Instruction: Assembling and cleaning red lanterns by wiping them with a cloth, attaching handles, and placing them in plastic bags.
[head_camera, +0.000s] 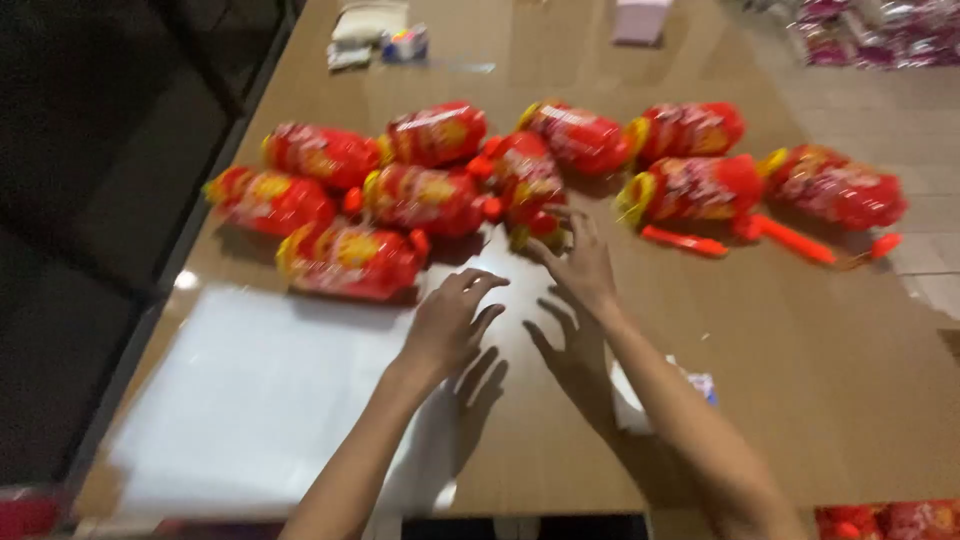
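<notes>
The whole view is smeared by motion, so the prints on the red packets (520, 170) cannot be made out, and the small things at the far end of the counter (800, 400) are only blurs: a pale bundle (368, 25), a small multicoloured box (405, 43) and a pink box (640, 20) cut off by the top edge. Your forearms run out of the bottom of the frame. A small white-and-blue item (700, 385) is half hidden behind your right forearm. At the far right, more packets on the floor are too blurred to tell apart.

Your left hand (450, 320) hovers with its fingers (480, 285) spread and empty, above the edge of a clear plastic sheet (250, 390) that lies flat on the counter's near left part. Just beyond those fingers lies the nearest red packet (350, 260).

Your right hand (580, 265) is also open, its fingers (545, 250) splayed and reaching at a small red-and-yellow piece (540, 228) at the foot of the packet cluster. Whether the fingertips touch it, you cannot tell through the blur. Orange sticks (685, 241) lie to the right, apart from both hands.
</notes>
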